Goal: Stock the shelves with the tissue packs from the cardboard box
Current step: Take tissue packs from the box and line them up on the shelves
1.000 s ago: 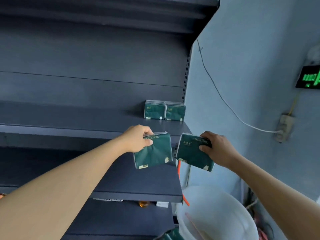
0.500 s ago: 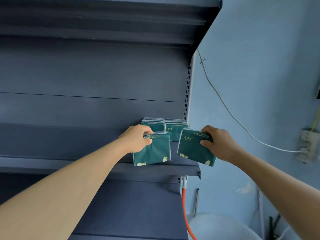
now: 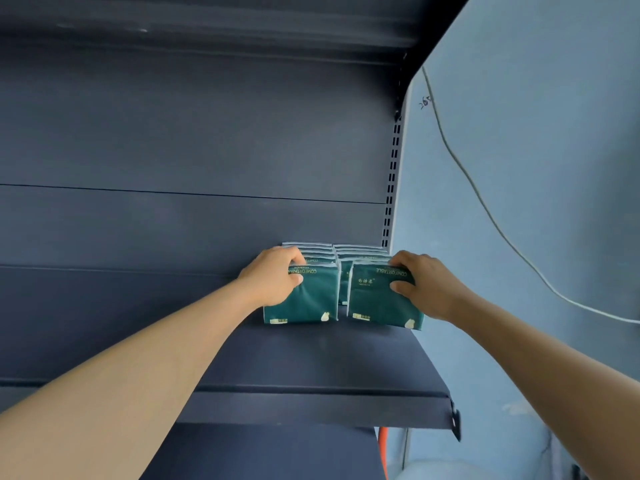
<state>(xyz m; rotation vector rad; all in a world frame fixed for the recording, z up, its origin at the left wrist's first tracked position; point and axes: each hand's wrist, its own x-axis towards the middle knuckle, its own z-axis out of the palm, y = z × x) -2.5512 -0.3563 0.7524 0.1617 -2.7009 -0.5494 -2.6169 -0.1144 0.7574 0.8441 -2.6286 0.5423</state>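
Observation:
My left hand (image 3: 273, 277) grips the top edge of a dark green tissue pack (image 3: 308, 299) that stands upright on the dark grey shelf (image 3: 311, 362). My right hand (image 3: 427, 285) grips a second green pack (image 3: 374, 303) beside it, tilted a little to the right near the shelf's right end. Both packs stand in front of two rows of several more green packs (image 3: 360, 252) that reach back to the shelf's rear panel. The cardboard box is out of view.
The shelf above (image 3: 207, 26) overhangs the hands. A slotted upright (image 3: 391, 188) bounds the shelf on the right, with a blue wall (image 3: 554, 168) and a white cable (image 3: 485, 202) beyond. A lower shelf (image 3: 263, 455) and an orange hose (image 3: 382, 452) show below.
Both hands have moved forward and carried the two packs onto the shelf, up against the stocked rows. The camera has tilted up and closer to the shelf.

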